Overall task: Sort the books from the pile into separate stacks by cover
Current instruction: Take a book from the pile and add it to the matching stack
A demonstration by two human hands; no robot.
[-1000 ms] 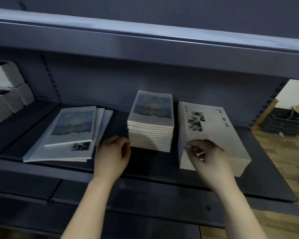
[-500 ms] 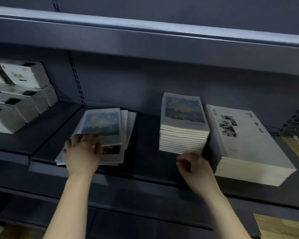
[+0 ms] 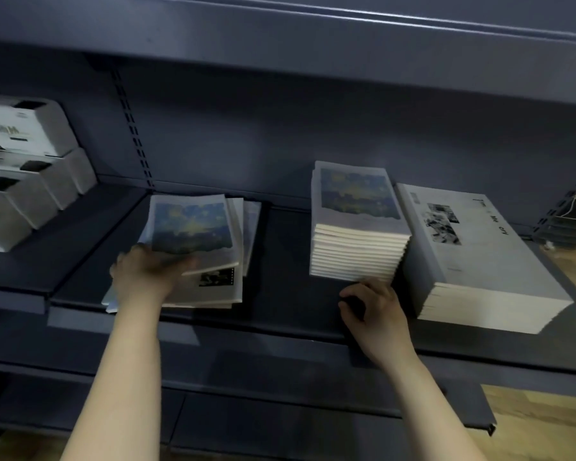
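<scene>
Left grip (image 3: 143, 271) blurred, seemingly pinching thin painted-cover book (image 3: 190, 227); right grip (image 3: 376, 311) loosely curled, empty.

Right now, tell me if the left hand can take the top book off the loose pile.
Probably yes: the left hand touches the top book at its near edge, and nothing lies over that book.

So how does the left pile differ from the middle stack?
The left pile is low and fanned out; the middle stack is tall and squared. The pile shows a photo cover under its top book; the stack shows only one cover. Both lie flat, topped by blue painted covers.
</scene>
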